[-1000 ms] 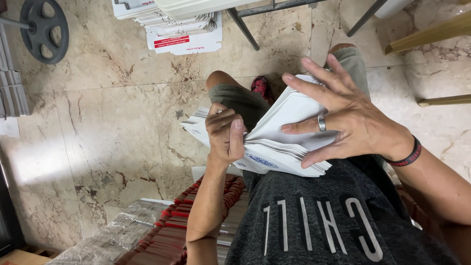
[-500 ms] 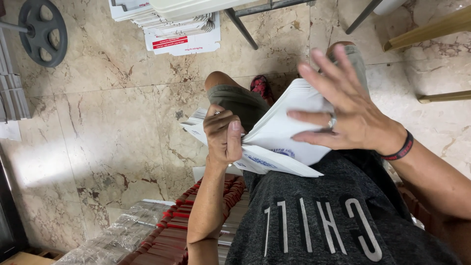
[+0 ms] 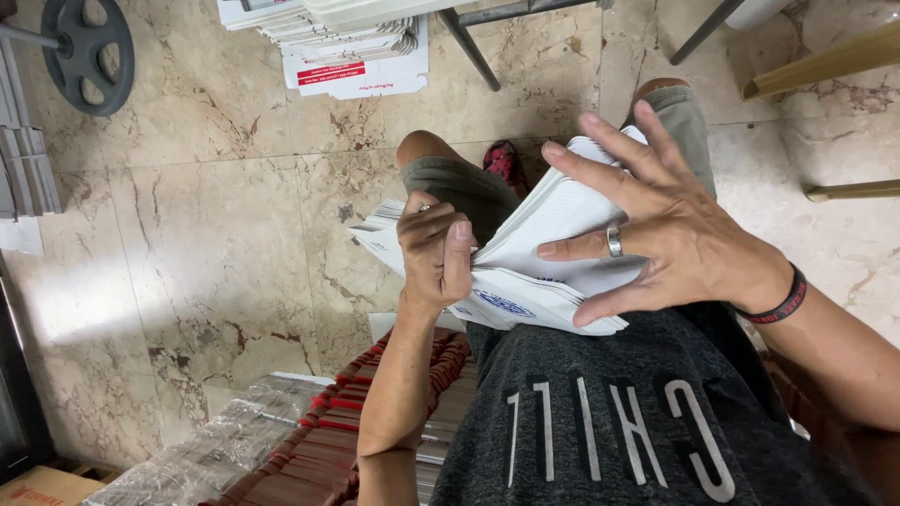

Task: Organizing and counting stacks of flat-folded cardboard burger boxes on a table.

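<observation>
I sit with a thick stack of white printed sheets [image 3: 548, 248] resting on my lap, in front of my grey shirt. My left hand [image 3: 436, 251] pinches the left end of the stack between thumb and curled fingers. My right hand [image 3: 647, 230], with a ring and a dark wristband, lies spread over the upper sheets, which are bent upward, fingers fanned and pressing down on them. The lower sheets lie flat beneath, a blue round print showing on one.
A marble floor [image 3: 216, 234] lies below. A pile of flat white cartons [image 3: 347, 42] sits at the top, by metal table legs [image 3: 469, 42]. A grey weight plate [image 3: 84, 52] is at top left. Red-edged stacks [image 3: 328, 440] and plastic-wrapped bundles [image 3: 202, 454] stand at my lower left.
My right hand lifted off the upper sheets with the fingers raised, then came back down flat on them. My left hand kept its pinch on the stack's left end.
</observation>
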